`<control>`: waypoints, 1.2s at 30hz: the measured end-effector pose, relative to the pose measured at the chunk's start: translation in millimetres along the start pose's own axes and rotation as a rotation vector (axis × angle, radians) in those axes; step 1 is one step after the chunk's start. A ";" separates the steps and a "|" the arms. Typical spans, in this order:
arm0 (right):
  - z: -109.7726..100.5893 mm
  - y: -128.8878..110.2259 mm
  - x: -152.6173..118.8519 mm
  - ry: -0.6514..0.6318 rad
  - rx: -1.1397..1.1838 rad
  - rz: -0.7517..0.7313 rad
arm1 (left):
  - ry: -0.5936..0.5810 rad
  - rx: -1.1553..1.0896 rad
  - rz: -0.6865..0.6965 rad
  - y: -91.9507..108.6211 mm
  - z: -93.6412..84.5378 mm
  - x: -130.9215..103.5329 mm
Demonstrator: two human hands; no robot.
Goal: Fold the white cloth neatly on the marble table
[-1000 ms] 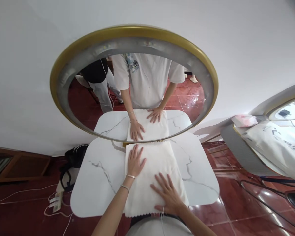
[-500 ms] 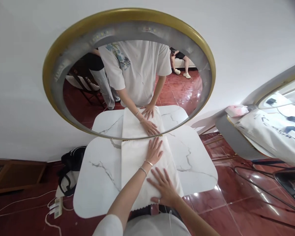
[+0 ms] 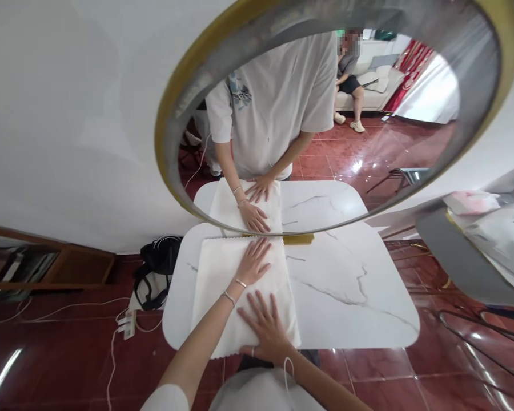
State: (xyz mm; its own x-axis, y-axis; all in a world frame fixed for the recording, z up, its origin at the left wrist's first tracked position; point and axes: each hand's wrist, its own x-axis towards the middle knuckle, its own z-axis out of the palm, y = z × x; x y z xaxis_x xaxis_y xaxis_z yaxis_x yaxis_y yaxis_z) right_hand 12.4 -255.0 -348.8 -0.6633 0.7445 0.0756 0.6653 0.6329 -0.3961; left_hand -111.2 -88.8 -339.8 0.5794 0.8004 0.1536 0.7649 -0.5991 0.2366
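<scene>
A white cloth (image 3: pixel 216 274) with a scalloped edge lies flat on the white marbled table (image 3: pixel 346 319), left of its middle. My left hand (image 3: pixel 254 261), with bracelets at its wrist, rests palm down near the cloth's far edge, fingers stretched out. Closer to my body, my right hand (image 3: pixel 266 331) presses flat on the cloth's near right part with its fingers spread. A ring shows on one of its fingers. Neither hand grips anything.
A round gold-framed mirror (image 3: pixel 165 148) leans above the table's far edge, reflecting my hands and a seated person. On the left are a black bag (image 3: pixel 158 257), a power strip (image 3: pixel 129 324) with cables and a wooden shelf (image 3: pixel 85 262). A grey-sided table (image 3: pixel 466 268) stands right.
Both hands and the cloth have shifted left across the tabletop, the hands keeping their flat pose. My view has turned to the right.
</scene>
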 end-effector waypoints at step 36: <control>13.9 33.2 213.7 0.236 -0.118 -0.031 | 0.317 0.108 -0.891 -90.9 -37.3 -134.2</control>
State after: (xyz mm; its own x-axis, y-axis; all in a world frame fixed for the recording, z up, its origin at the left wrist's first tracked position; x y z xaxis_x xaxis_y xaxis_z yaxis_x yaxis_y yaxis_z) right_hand -112.0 -77.9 -358.5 -0.5949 0.7444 0.3033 0.6901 0.6665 -0.2821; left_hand -269.0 -141.0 -346.1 -0.3203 0.9223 0.2161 0.9195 0.2479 0.3050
